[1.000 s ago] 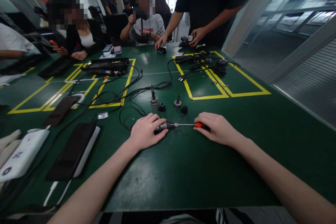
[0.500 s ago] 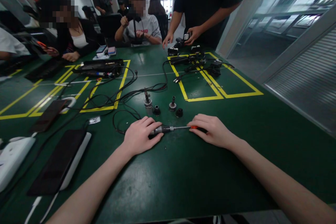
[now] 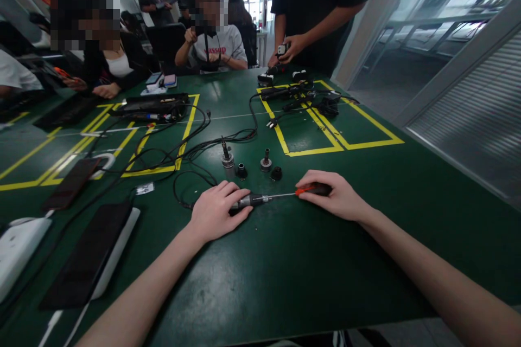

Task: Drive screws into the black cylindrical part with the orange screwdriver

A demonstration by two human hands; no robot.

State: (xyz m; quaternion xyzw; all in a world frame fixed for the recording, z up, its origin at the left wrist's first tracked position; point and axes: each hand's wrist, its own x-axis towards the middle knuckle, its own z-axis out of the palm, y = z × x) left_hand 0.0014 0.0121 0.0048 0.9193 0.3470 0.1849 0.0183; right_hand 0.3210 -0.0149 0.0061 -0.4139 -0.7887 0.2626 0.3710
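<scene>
My left hand (image 3: pixel 215 210) lies closed around a grey-and-black cylindrical tool body (image 3: pixel 255 200), with a black cord running out behind it. From the right, my right hand (image 3: pixel 340 198) pinches the handle of a screwdriver (image 3: pixel 304 191), which is orange and black with a thin metal shaft. The shaft points left and its tip is at the front end of the tool body; whether it sits in a screw I cannot tell. Just beyond stand two metal parts with dark upright stems, a taller one (image 3: pixel 227 160) and a shorter one (image 3: pixel 266 162), beside two small black caps, left (image 3: pixel 241 172) and right (image 3: pixel 276 173).
Phones (image 3: pixel 91 257) and a white power strip (image 3: pixel 22 255) with cables lie at left. Black cords (image 3: pixel 195 143) cross the green table (image 3: pixel 260 287). Yellow tape outlines (image 3: pixel 317 150) surround more tools and cables. Several people are across the table, one standing with a device in hand.
My right hand's fingers have loosened and shifted slightly on the screwdriver, so more of its dark handle shows. My left hand keeps its hold. The camera view has moved a little.
</scene>
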